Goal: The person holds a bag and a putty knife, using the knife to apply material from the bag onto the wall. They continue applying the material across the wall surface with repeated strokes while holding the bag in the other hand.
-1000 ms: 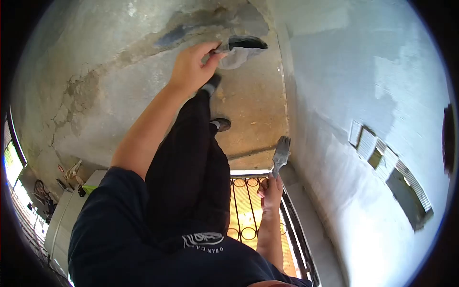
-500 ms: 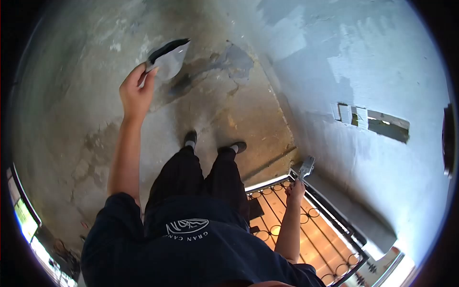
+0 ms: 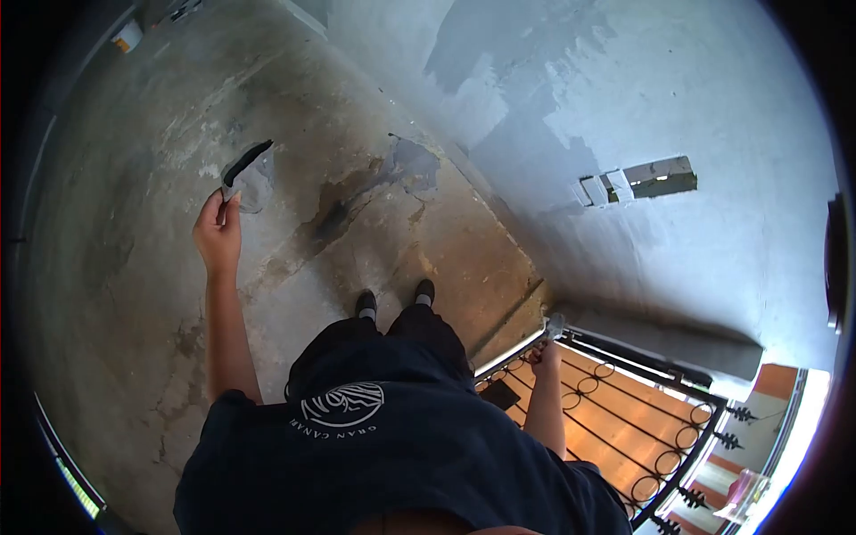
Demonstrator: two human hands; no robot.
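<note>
My left hand (image 3: pixel 218 234) is raised at arm's length over the floor, thumb and fingers pinched on one end of a thin, curved, pale grey piece (image 3: pixel 253 183) with a dark upper edge. Low on the right, beside the wall's foot and over the gate, my right hand (image 3: pixel 546 355) is closed round a small flat-headed grey hand tool (image 3: pixel 555 326). Its head points up toward the wall, and its handle is mostly hidden in my fingers. The tool is too blurred to name its exact kind.
The pale wall (image 3: pixel 713 98) on the right has darker grey patches and a slotted opening (image 3: pixel 660 176). Below it stands a black metal gate (image 3: pixel 615 419) with rings. The stained concrete floor (image 3: pixel 134 294) bears a dark patch (image 3: pixel 334 218). A white bucket (image 3: pixel 127 37) stands far left.
My view has shifted, bringing the bucket and more of the gate into sight. My left hand with the grey piece appears lower and farther left. My feet stand closer together; both grips stay the same.
</note>
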